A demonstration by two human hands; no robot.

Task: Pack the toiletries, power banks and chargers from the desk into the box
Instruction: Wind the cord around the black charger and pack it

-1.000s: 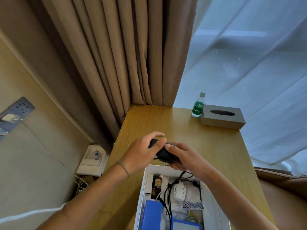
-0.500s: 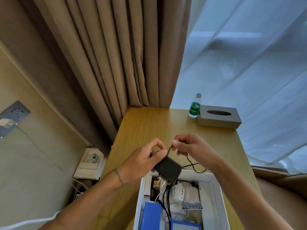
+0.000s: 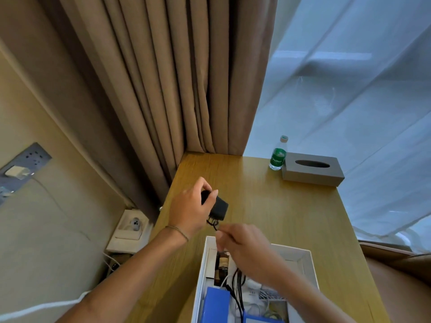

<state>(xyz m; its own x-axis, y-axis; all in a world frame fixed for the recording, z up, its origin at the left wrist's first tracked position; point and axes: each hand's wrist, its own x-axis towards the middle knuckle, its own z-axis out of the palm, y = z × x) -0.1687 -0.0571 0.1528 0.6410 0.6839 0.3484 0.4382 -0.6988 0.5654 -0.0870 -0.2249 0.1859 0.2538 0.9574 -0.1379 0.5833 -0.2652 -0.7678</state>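
My left hand (image 3: 190, 212) grips a black charger block (image 3: 220, 208) above the wooden desk (image 3: 279, 213), just beyond the box's far edge. My right hand (image 3: 242, 243) pinches the charger's thin black cable (image 3: 214, 226) right under the block. The white box (image 3: 303, 257) lies at the near edge of the desk. Inside it I see a small brown bottle (image 3: 222, 264), blue packs (image 3: 217, 304), black cables (image 3: 238, 285) and white items. My right forearm covers part of the box's contents.
A green-labelled water bottle (image 3: 278, 155) and a grey tissue box (image 3: 312, 169) stand at the desk's far right. Brown curtains (image 3: 163, 89) hang behind the desk. A wall socket (image 3: 133, 226) is left of the desk, and a grey socket panel (image 3: 22, 169) holds a white plug.
My left hand has lifted the charger farther away from me and turned it. My right hand has come down under the block and now pinches the cable near the box's far edge.
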